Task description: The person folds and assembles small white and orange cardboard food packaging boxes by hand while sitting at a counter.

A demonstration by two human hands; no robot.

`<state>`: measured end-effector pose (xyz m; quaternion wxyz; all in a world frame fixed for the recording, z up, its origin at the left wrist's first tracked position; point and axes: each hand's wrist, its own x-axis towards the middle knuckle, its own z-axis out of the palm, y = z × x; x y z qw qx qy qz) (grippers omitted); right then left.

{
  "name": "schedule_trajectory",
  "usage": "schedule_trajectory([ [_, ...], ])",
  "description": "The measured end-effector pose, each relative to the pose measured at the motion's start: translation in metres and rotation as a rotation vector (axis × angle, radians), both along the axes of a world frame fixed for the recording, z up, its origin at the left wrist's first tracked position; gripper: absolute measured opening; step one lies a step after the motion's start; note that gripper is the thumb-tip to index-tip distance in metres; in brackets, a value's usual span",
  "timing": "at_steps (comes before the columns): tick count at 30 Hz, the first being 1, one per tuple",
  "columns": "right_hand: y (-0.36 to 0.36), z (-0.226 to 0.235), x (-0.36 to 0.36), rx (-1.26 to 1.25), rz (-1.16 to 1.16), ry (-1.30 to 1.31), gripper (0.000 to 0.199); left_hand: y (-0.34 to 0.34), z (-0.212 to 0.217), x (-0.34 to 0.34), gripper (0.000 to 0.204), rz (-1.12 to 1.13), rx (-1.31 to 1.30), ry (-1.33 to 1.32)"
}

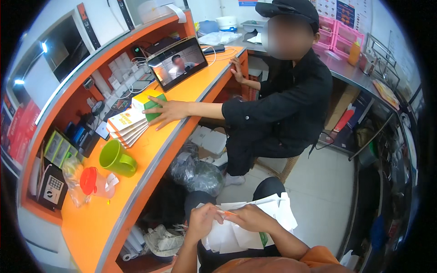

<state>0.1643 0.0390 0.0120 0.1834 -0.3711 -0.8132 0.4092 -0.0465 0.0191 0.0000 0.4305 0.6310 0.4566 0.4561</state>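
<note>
My left hand [203, 221] and my right hand [249, 217] meet over my lap, fingers closed. Between them is a small orange-and-white piece [226, 212], perhaps folded card; its exact kind is too small to tell. Both hands seem to pinch it. Beneath them, a loose spread of white paper or card sheets [232, 239] covers my thighs, with a green patch showing by my right wrist. On the orange counter, a co-worker's hand [166, 110] rests with fingers spread on a green-and-yellow box [156, 107], beside a stack of white-and-orange folded cartons [129, 126].
The orange counter [150, 157] runs along my left, holding a green mug [117, 158], a red-lidded plastic jug [94, 183] and a propped tablet [177, 63]. A co-worker in black [282, 104] sits ahead. Clear plastic bags [200, 175] lie on the floor under the counter.
</note>
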Motion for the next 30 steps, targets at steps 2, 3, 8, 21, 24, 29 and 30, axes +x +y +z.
schedule_trajectory([
  [2, -0.001, -0.004, 0.000, 0.008, -0.004, 0.006, 0.030, -0.002, -0.006, -0.005, 0.029, 0.036, -0.006, -0.105],
  [3, -0.003, -0.011, 0.004, -0.033, -0.079, 0.102, 0.031, -0.004, -0.009, -0.008, 0.032, 0.304, 0.058, -0.166],
  [8, -0.005, -0.014, 0.005, -0.326, -0.327, 0.411, 0.035, 0.017, -0.007, -0.008, 0.050, 0.541, 0.386, -0.073],
  [21, 0.005, -0.059, -0.014, -0.753, -0.568, 0.596, 0.039, 0.013, -0.023, 0.036, 0.090, 0.104, 0.066, -0.051],
  [24, 0.011, -0.036, -0.011, -0.530, -0.564, 0.431, 0.041, 0.015, -0.042, 0.019, 0.088, 0.048, -0.078, 0.030],
  [29, 0.029, -0.019, -0.009, 0.474, -0.800, 0.217, 0.029, 0.010, -0.034, 0.037, 0.090, 0.032, -0.011, 0.089],
  [30, 0.028, -0.012, -0.009, 0.469, -0.800, 0.217, 0.029, 0.009, -0.030, 0.043, 0.090, 0.037, -0.015, 0.104],
])
